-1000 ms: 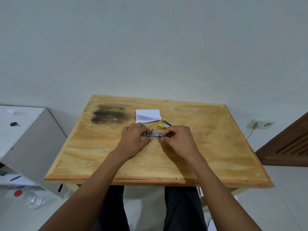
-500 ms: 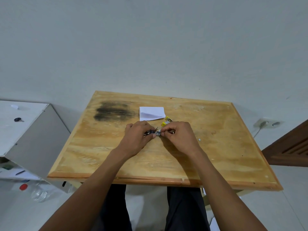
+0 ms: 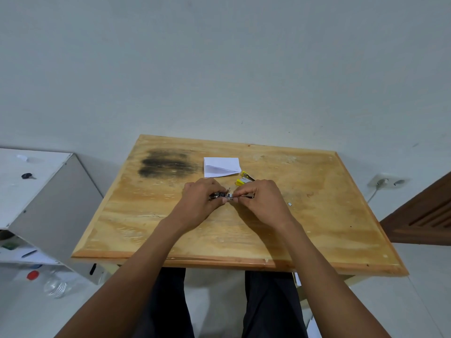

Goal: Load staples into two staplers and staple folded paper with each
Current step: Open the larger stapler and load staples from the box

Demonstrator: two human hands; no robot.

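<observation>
Head view, looking down on a wooden tabletop (image 3: 317, 220) set against a pale wall. The left hand (image 3: 199, 202) and right hand (image 3: 264, 201) meet just above the middle of the tabletop, both on a small dark stapler (image 3: 220, 195). The left hand's fingers (image 3: 211, 186) are curled round the stapler's dark end, while the right hand's thumb and fingers (image 3: 247, 191) pinch its metal part, which reaches to the right under that hand. Whether staples sit inside it cannot be told. Just beyond the right hand lies a yellow stapler (image 3: 242, 178), partly hidden by the knuckles. Beside it, towards the wall, rests the folded paper (image 3: 220, 165), white, with its layers showing along the near edge. A dark stain (image 3: 166, 163) marks the wood left of the paper, and a small white scrap (image 3: 290, 204) lies to the right of the right hand. Left of the tabletop stands a white cabinet (image 3: 48, 206), with a clear plastic bottle (image 3: 55, 286) on the floor beside it. A wall socket (image 3: 385, 182) and a brown door (image 3: 427, 215) lie to the right
</observation>
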